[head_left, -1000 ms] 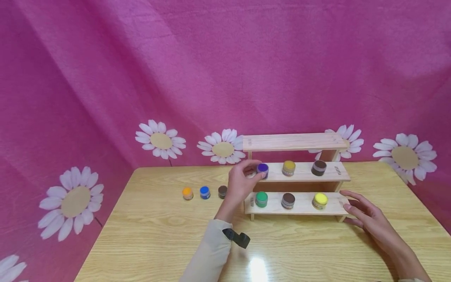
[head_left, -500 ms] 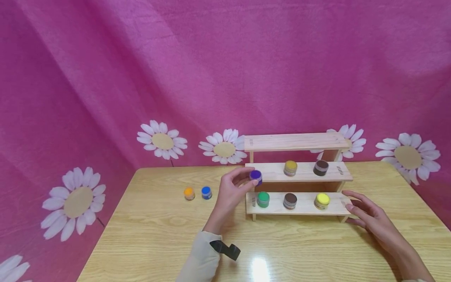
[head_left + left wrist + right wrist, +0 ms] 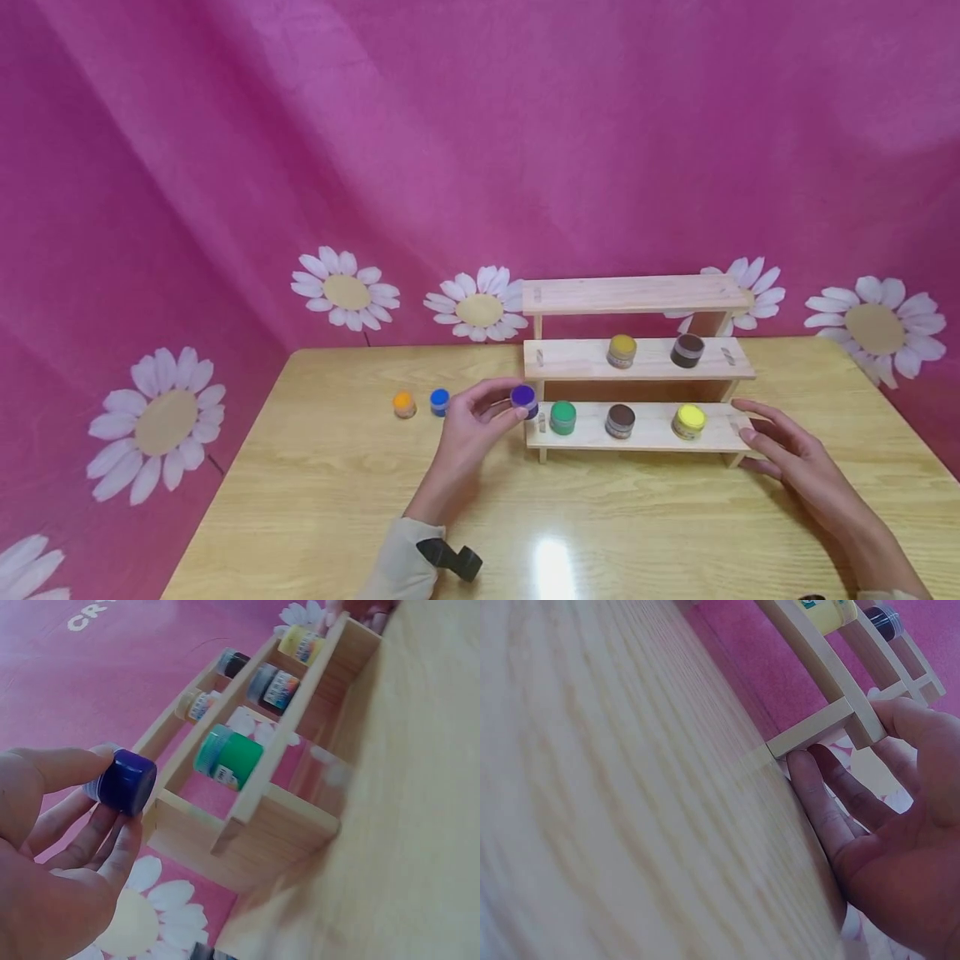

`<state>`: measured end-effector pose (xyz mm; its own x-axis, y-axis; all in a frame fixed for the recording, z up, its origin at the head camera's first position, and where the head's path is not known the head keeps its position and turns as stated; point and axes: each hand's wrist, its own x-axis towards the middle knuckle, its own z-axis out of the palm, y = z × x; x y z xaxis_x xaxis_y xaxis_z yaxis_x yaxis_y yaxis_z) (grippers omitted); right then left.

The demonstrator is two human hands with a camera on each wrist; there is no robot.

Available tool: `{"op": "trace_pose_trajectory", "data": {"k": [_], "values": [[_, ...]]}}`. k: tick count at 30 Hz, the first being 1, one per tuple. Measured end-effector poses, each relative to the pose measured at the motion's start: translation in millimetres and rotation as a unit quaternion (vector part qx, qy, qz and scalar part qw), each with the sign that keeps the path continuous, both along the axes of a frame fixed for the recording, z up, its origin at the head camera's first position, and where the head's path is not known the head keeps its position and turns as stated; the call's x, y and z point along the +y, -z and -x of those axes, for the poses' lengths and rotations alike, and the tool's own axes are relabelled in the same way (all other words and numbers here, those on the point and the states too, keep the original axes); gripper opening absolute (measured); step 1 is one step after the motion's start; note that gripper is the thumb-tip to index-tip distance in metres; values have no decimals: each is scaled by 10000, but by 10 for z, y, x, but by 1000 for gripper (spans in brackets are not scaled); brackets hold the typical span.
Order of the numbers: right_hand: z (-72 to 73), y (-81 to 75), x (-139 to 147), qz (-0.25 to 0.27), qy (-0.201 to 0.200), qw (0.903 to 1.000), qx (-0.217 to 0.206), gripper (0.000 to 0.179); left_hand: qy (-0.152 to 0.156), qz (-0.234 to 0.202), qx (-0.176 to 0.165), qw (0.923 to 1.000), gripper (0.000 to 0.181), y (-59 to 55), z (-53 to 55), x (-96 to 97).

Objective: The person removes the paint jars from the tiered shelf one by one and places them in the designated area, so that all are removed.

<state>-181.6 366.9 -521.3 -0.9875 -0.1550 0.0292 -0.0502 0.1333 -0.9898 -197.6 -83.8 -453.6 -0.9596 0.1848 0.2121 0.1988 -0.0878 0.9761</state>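
Note:
My left hand (image 3: 472, 427) pinches a purple-lidded paint jar (image 3: 524, 398) between thumb and fingers, just off the left end of a three-tier wooden shelf rack (image 3: 633, 293). In the left wrist view the purple paint jar (image 3: 129, 782) is tilted. My right hand (image 3: 808, 467) holds the right end of the rack's lowest shelf, with the thumb on the board and fingers by the leg. That shelf bears a green jar (image 3: 562, 417), a brown jar (image 3: 620, 421) and a yellow jar (image 3: 689, 421). An ochre jar (image 3: 622, 351) and a dark brown jar (image 3: 687, 350) stand on the middle shelf.
On the wooden table (image 3: 315, 500), left of my left hand, stand an orange jar (image 3: 404, 405) and a blue jar (image 3: 439, 402). A pink cloth (image 3: 480, 150) with white daisies hangs behind the table and along its left side.
My left hand has lifted the purple paint jar off the left of the middle shelf and drawn it left and nearer. It now hides the dark jar on the table. The right hand keeps its hold.

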Motion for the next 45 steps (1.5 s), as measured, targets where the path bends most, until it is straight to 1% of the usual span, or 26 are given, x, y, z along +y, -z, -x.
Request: {"op": "trace_pose_trajectory", "data": {"k": [3, 5, 9, 13, 17, 20, 26, 29, 33, 38, 45], "values": [[3, 0, 11, 106, -55, 9999, 76, 49, -44, 60, 51, 10000, 36, 33, -24, -65], [3, 1, 16, 159, -63, 9998, 88, 49, -90, 92, 11, 9999, 37, 67, -46, -114], [4, 7, 23, 195, -59, 9997, 96, 48, -126, 80, -176, 9997, 36, 158, -88, -214], [4, 10, 22, 237, -46, 9997, 85, 49, -207, 295, -370, 9987, 36, 241, -112, -305], [-3, 13, 23, 282, -36, 9996, 47, 48, -366, 581, -439, 9967, 35, 319, -109, -380], [-11, 16, 33, 311, -23, 9995, 42, 48, -399, 680, -401, 9961, 36, 381, -103, -424], [-19, 34, 51, 319, -38, 9995, 35, 48, -465, 728, -577, 9946, 37, 486, -80, -460], [-18, 29, 50, 232, -19, 9997, 9, 48, -493, 726, -661, 9939, 36, 512, -75, -463], [-12, 12, 47, 154, -6, 9999, -14, 48, -556, 817, -724, 9925, 35, 517, -69, -457], [2, 4, 44, 217, -39, 9997, 48, 48, -626, 930, -730, 9910, 35, 519, -54, -443], [10, 20, 14, 232, -94, 9996, 120, 48, -642, 1028, -724, 9900, 37, 509, -91, -470]]}}
